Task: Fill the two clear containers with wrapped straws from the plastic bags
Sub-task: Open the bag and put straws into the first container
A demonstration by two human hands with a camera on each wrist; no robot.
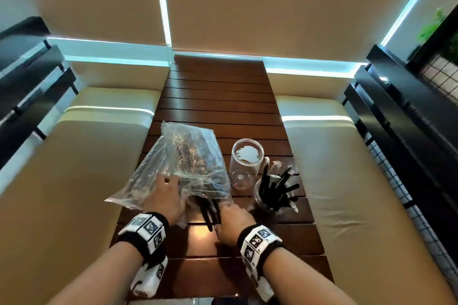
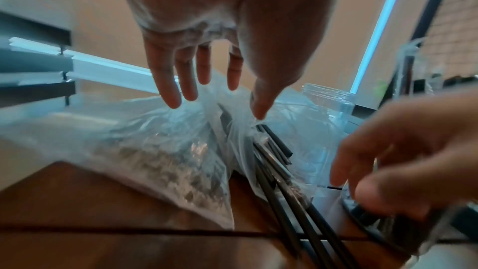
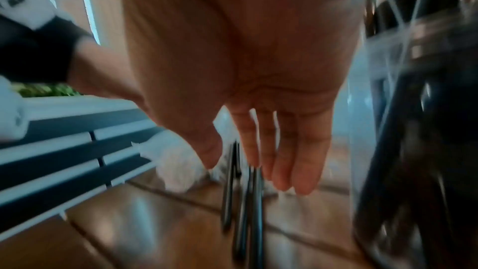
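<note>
A clear plastic bag [image 1: 181, 163] full of wrapped black straws lies on the wooden table, its mouth toward me. My left hand [image 1: 166, 193] rests on the bag near the mouth; in the left wrist view its fingers [image 2: 170, 97] are straight and the thumb tip touches the puckered plastic [image 2: 240, 146]. Several black straws [image 1: 208, 213] stick out of the mouth onto the table. My right hand [image 1: 230, 213] hovers over them with straight fingers [image 3: 305, 171], holding nothing. An empty clear container [image 1: 244, 163] stands right of the bag. A second container [image 1: 275, 195] holds several straws.
The slatted wooden table [image 1: 218, 96] runs away from me between two beige cushioned benches [image 1: 86, 168] [image 1: 347, 168] with black slatted backs. The filled container [image 3: 413, 150] stands close to my right hand's right side.
</note>
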